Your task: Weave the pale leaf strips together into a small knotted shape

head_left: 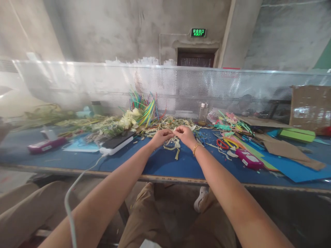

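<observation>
Left hand (pixel 162 136) and right hand (pixel 184 135) are meeting over a table (pixel 168 167), fingertips closed together, seemingly pinching a pale strip (pixel 177 142) between them; it is looking light, limp, tearable, best held near the ends.

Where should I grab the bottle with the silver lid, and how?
Probably around the clear body of the bottle, below the silver lid, coming from the near side with the right hand. It stands upright and looks round, so fingers should wrap it easily. The perforated screen stands behind it and scraps crowd its left.
</observation>
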The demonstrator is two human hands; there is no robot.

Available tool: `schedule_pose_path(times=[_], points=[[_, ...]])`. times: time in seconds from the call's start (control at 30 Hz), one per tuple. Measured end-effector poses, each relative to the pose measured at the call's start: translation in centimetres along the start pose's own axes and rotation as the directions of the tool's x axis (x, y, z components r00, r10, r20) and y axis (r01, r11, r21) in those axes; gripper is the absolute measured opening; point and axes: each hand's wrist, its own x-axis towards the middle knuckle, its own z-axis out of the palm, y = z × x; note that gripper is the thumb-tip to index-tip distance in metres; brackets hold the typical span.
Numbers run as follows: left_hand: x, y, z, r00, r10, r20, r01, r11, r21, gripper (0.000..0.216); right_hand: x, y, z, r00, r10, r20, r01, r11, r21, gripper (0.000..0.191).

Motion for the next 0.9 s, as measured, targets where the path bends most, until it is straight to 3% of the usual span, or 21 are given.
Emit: schedule_pose_path(times=[0.17,0.33,0.47,0.67,0.9], points=[[-0.2,0.1,0.3,0.996,-0.053,0.07,0.048,0.997,0.063,0.034,0.0,-0.2,0.1,1.0,0.024,-0.019,-0.023,0.999,0.039,0.023],[-0.5,0.3,0.2,0.993,-0.096,0.074,0.097,0.995,-0.009,0.034,0.4,0.0,-0.2,0.996,0.059,-0.072,-0.047,0.987,0.156,0.029],[-0.3,0.2,-0.3,0.995,-0.096,0.008,0.096,0.989,-0.113,0.033,0.5,0.8,-0.7,0.969,0.219,-0.113,-0.203,0.97,0.133,0.04],[0.0,-0.2,-0.4,0.995,-0.097,-0.013,0.091,0.967,-0.238,0.029,0.0,1.7,-0.3,0.916,0.381,0.127,-0.393,0.915,0.09,0.047],[-0.1,-0.1,-0.1,0.987,-0.157,0.019,0.151,0.903,-0.401,0.025,0.2,1.6,0.1,0.939,0.266,0.216,-0.31,0.928,0.206,0.032]])
